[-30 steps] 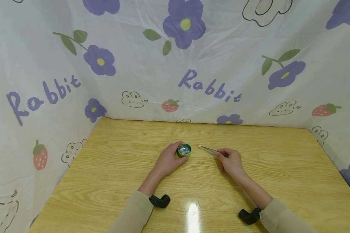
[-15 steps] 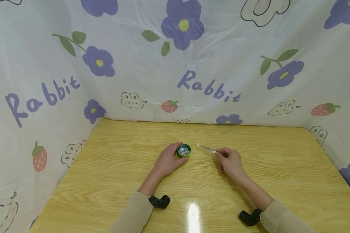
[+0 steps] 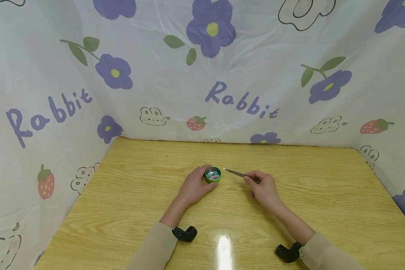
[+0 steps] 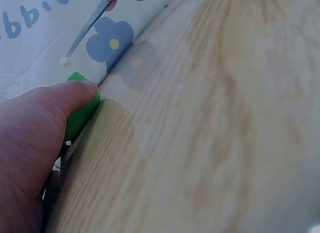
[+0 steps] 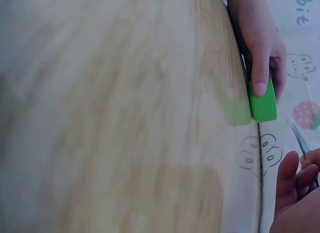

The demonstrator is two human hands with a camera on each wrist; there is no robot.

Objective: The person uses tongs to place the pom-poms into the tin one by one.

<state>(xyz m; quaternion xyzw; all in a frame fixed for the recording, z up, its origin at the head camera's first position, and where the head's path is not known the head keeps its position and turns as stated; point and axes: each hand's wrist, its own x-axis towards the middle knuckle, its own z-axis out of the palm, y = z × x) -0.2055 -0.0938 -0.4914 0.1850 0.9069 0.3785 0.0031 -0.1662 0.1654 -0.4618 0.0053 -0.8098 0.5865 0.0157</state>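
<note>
My left hand (image 3: 194, 185) grips a small round green container (image 3: 218, 181) from its left side, thumb at the front, and the container stands on the table. Through its open top I see several teal and pale purple beads (image 3: 216, 177). My right hand (image 3: 266, 189) pinches a pair of metal tweezers (image 3: 235, 173) pointing left. A white bead (image 4: 64, 61) sits at the tweezers' tips; in the left wrist view it is above the green container (image 4: 80, 116) and apart from it. In the right wrist view the container (image 5: 264, 104) shows its green side wall.
The wooden table (image 3: 138, 168) reaches back to a white curtain (image 3: 175, 86) printed with flowers and rabbits. Black wrist devices (image 3: 185, 233) sit on both forearms. A bright light reflection lies on the table's near middle.
My right hand has moved left, bringing the tweezers and white bead close to the container's right rim. The left hand and container have hardly moved.
</note>
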